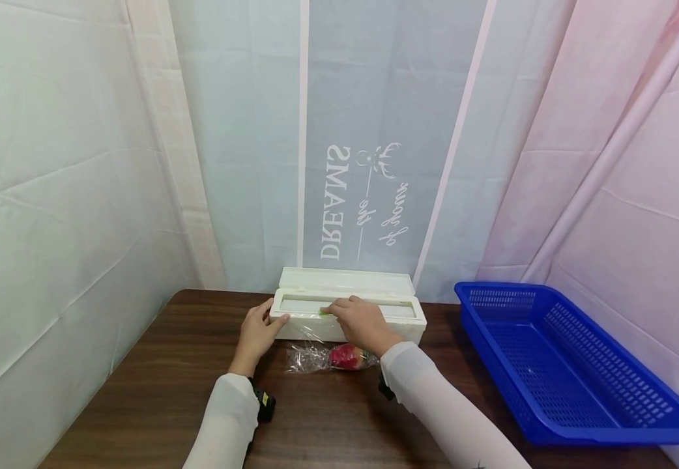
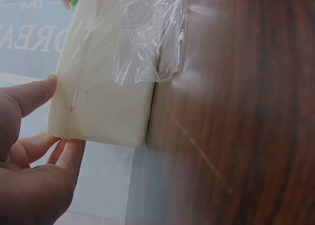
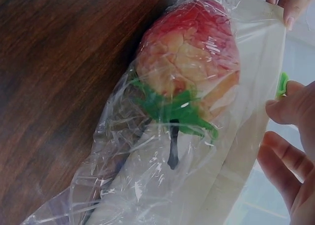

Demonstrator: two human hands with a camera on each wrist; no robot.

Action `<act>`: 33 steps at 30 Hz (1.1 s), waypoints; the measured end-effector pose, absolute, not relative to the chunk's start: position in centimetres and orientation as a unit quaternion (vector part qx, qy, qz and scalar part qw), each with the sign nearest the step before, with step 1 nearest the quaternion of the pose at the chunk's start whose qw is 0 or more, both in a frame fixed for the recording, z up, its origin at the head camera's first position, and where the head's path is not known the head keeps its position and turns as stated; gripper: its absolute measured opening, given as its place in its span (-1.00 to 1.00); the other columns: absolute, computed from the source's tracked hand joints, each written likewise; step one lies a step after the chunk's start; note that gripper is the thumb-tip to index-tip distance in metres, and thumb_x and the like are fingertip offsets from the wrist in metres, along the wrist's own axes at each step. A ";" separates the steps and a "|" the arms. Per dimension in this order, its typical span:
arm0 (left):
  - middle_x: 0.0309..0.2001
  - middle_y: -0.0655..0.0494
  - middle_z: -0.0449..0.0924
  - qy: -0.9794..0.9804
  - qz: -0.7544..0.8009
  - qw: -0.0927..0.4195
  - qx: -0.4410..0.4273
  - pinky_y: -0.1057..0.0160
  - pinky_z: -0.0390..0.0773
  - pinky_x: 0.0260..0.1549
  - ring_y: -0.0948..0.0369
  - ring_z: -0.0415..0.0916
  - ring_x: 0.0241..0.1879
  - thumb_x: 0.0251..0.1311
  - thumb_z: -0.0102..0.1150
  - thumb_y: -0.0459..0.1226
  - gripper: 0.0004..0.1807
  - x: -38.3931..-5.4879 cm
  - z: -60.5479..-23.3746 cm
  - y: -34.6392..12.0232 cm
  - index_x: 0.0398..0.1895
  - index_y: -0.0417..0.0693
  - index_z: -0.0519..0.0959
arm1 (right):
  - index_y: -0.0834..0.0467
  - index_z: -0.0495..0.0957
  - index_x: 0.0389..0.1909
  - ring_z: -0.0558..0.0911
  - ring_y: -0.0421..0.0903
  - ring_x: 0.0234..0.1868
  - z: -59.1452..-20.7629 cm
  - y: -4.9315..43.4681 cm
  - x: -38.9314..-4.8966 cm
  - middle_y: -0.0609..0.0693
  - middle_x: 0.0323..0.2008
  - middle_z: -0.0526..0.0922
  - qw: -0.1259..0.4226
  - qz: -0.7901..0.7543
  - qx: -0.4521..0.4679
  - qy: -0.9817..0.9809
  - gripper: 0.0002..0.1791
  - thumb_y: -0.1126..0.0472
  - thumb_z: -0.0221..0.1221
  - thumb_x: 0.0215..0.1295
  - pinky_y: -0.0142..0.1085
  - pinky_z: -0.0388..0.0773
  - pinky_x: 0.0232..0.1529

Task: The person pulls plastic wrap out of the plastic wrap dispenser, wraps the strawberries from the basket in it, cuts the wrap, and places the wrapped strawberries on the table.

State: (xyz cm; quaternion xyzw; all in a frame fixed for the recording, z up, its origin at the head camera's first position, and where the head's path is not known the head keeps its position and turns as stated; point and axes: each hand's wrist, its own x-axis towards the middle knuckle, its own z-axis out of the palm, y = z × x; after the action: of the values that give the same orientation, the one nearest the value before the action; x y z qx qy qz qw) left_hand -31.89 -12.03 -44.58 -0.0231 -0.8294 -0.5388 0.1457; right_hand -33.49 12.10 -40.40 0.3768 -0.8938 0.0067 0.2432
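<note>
A long white cling film dispenser box stands on the table, its lid raised at the back. My left hand grips the box's left end, thumb at the upper edge and fingers around the corner. Between thumb and finger, my right hand pinches a small green slider on the box's top edge. Clear film hangs down the front of the box. Close before it lies an artificial flower head, red and cream with green sepals and a dark stem, inside crinkled clear film.
To the right sits a blue perforated plastic basket. The dark wooden table reaches back to a hanging printed curtain, with pale cloth on both sides.
</note>
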 end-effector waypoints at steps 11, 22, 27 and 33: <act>0.26 -0.29 0.17 -0.832 -0.537 0.141 -0.010 0.02 0.38 0.16 -0.06 0.22 0.21 0.15 0.24 -0.12 -0.28 -31.9 -44.5 -12.1 0.32 -0.23 0.25 | -0.16 0.52 0.10 0.53 -0.20 -0.20 -40.2 11.8 -33.6 -0.21 -0.02 0.62 0.240 0.001 0.379 -0.894 -0.58 0.26 0.07 0.25 -0.29 0.58 -0.40; 0.27 -0.27 0.15 -0.828 -0.545 0.128 -0.023 0.03 0.36 0.17 -0.04 0.20 0.23 0.17 0.22 -0.12 -0.28 -31.6 -44.5 -12.0 0.34 -0.19 0.23 | 0.08 0.58 -0.01 0.58 -0.13 -0.41 -39.4 11.2 -33.0 -0.01 -0.30 0.65 0.238 0.054 0.315 -0.917 -0.68 0.15 0.17 0.21 -0.22 0.60 -0.52; 0.25 -0.28 0.17 -0.825 -0.548 0.138 -0.023 0.05 0.39 0.14 -0.05 0.23 0.20 0.16 0.23 -0.14 -0.30 -31.8 -44.6 -11.9 0.33 -0.20 0.25 | 0.12 0.62 -0.12 0.58 -0.12 -0.43 -39.3 11.1 -32.9 0.00 -0.37 0.67 0.260 0.066 0.313 -0.911 -0.75 0.21 0.21 0.16 -0.23 0.60 -0.52; 0.25 -0.27 0.17 -0.824 -0.549 0.138 -0.021 0.07 0.39 0.14 -0.04 0.23 0.21 0.15 0.24 -0.14 -0.29 -32.0 -44.6 -12.0 0.33 -0.19 0.25 | 0.17 0.62 -0.20 0.58 -0.09 -0.34 -39.2 10.4 -33.0 0.04 -0.36 0.67 0.243 0.123 0.331 -0.903 -0.81 0.23 0.25 0.15 -0.21 0.62 -0.35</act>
State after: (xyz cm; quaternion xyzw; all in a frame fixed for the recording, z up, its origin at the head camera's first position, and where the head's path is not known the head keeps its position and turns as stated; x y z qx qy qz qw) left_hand -31.95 -12.02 -44.64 -0.0211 -0.8238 -0.5493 0.1383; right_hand -33.01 10.37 -39.22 0.3312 -0.9035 0.1226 0.2429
